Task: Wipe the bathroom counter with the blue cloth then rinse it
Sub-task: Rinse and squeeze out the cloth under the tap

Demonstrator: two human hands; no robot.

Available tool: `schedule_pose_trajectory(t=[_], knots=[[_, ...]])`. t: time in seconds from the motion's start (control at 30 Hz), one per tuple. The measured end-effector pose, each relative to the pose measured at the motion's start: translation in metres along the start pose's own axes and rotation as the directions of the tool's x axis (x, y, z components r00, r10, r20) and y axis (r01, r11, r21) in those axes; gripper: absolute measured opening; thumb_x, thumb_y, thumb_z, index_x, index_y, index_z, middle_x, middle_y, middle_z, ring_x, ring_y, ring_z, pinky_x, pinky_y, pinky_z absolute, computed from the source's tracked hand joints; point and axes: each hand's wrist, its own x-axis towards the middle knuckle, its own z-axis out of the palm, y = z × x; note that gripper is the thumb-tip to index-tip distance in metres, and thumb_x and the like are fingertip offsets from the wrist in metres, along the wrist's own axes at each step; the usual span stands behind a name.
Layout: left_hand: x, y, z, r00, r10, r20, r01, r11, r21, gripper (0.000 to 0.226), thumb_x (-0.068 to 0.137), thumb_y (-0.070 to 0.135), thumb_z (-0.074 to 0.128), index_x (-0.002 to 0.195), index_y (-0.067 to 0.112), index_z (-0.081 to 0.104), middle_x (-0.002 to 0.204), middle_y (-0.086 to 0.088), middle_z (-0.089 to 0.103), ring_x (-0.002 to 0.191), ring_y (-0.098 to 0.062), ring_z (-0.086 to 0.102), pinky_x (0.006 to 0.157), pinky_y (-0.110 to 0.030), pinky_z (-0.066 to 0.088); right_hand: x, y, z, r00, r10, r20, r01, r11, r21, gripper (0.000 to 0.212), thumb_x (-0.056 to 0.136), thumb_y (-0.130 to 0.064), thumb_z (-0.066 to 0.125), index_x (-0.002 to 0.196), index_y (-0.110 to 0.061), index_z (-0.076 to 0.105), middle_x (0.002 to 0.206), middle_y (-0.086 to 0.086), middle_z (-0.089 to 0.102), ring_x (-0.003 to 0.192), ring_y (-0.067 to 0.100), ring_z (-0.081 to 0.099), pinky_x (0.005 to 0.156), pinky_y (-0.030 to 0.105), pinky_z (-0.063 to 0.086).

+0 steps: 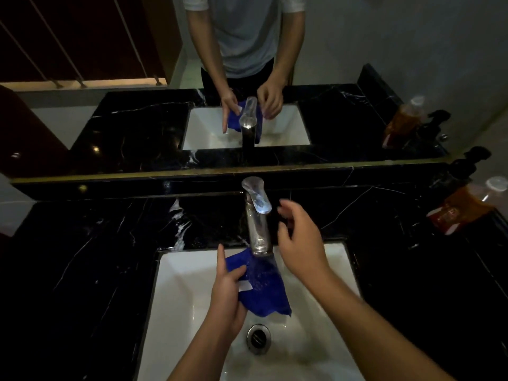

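Two bare hands work over the white sink (176, 273), which is set into the black marble surface (82, 257). Furthest left of the pair, the left hand (226, 295) has its grip clamped on the blue cloth (264, 287), thumb on top and fingers curled beneath, pinching it near the edge that carries a small white label. The cloth hangs over the basin directly below the spout of the chrome faucet (257, 215), and water appears to be falling onto it. Soaked, it should feel limp and heavier than when dry, likely to sag and drip from wherever it is held; gathering it by the bunched middle would suit wringing better than a corner pinch. To the right, the right hand (299, 240) hovers beside the faucet, its grip apart and empty, fingers loosely spread close to the lever. At the far right edge, bottles (464, 207) stand against the wall.
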Motion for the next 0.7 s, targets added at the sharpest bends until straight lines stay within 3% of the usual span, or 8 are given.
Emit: schedule_pose_trajectory(t=[0.07,0.13,0.2,0.27,0.33,0.43,0.57,0.7], knots=[[0.004,-0.002,-0.004,1.000,-0.012,0.004,0.012,1.000,-0.018,0.076,0.094,0.000,0.051,0.150,0.046,0.032,0.125,-0.013,0.067,0.115,-0.036,0.062,0.085,-0.052,0.057,-0.028,0.030,0.017,0.960,0.278,0.021,-0.278,0.953,0.119,0.032,0.101,-0.024,0.056,0.129,-0.038,0.049,0.129,-0.010,0.058,0.125,0.012,0.056,0.091,0.023,0.050],[0.008,-0.005,-0.008,0.999,-0.023,0.023,0.024,0.998,-0.055,0.073,0.093,0.000,0.051,0.149,0.045,0.035,0.122,-0.012,0.070,0.110,-0.036,0.067,0.079,-0.049,0.058,-0.045,0.045,0.031,0.804,0.555,0.213,-0.594,0.763,0.256,0.046,0.096,-0.051,0.058,0.137,-0.033,0.045,0.137,-0.008,0.055,0.128,0.021,0.055,0.096,0.033,0.050],[0.013,-0.008,-0.009,0.998,-0.018,0.053,0.023,0.996,-0.089,0.069,0.094,0.000,0.050,0.147,0.043,0.039,0.121,-0.012,0.071,0.105,-0.034,0.070,0.078,-0.048,0.058,-0.049,0.055,0.039,0.676,0.594,0.436,-0.736,0.508,0.447,0.058,0.089,-0.062,0.057,0.137,-0.030,0.049,0.131,-0.001,0.065,0.115,0.026,0.066,0.094,0.050,0.055],[0.020,-0.011,-0.009,1.000,0.023,0.019,-0.023,1.000,-0.002,0.062,0.097,0.004,0.049,0.145,0.042,0.042,0.124,-0.010,0.069,0.106,-0.033,0.070,0.080,-0.048,0.059,-0.047,0.051,0.043,0.691,0.510,0.513,-0.718,0.400,0.569,0.038,0.095,-0.047,0.061,0.128,-0.029,0.058,0.115,0.003,0.075,0.101,0.027,0.074,0.088,0.050,0.059],[0.030,-0.013,-0.010,0.992,0.112,-0.050,-0.097,0.966,0.240,0.050,0.102,0.013,0.047,0.143,0.040,0.044,0.124,-0.006,0.065,0.107,-0.030,0.067,0.085,-0.049,0.059,-0.042,0.050,0.052,0.767,0.514,0.383,-0.637,0.542,0.548,0.027,0.097,-0.031,0.063,0.124,-0.031,0.061,0.109,-0.001,0.076,0.098,0.023,0.074,0.090,0.049,0.059],[0.039,-0.021,-0.007,0.944,0.329,-0.026,-0.265,0.801,0.537,0.032,0.106,0.024,0.041,0.134,0.035,0.049,0.119,-0.001,0.065,0.105,-0.020,0.064,0.089,-0.041,0.056,-0.037,0.049,0.068,0.876,0.450,0.172,-0.479,0.774,0.414,0.041,0.099,-0.021,0.058,0.135,-0.041,0.051,0.116,-0.015,0.068,0.107,0.009,0.067,0.099,0.042,0.054],[0.040,-0.040,0.005,0.870,0.493,-0.001,-0.400,0.708,0.581,0.016,0.104,0.027,0.045,0.104,0.027,0.061,0.089,0.008,0.072,0.084,-0.006,0.069,0.074,-0.029,0.054,-0.048,0.049,0.091,0.932,0.324,0.164,-0.358,0.741,0.569,0.025,0.102,-0.022,0.056,0.125,-0.029,0.061,0.105,-0.004,0.074,0.099,0.013,0.071,0.091,0.038,0.058],[0.049,-0.051,0.003,0.856,0.517,-0.010,-0.424,0.714,0.557,0.015,0.102,0.032,0.050,0.095,0.027,0.062,0.086,0.015,0.071,0.075,-0.003,0.068,0.065,-0.022,0.053,-0.058,0.062,0.102,0.924,0.368,0.104,-0.346,0.690,0.636,0.017,0.100,-0.030,0.059,0.111,-0.020,0.067,0.100,0.005,0.075,0.096,0.021,0.073,0.090,0.048,0.058]])
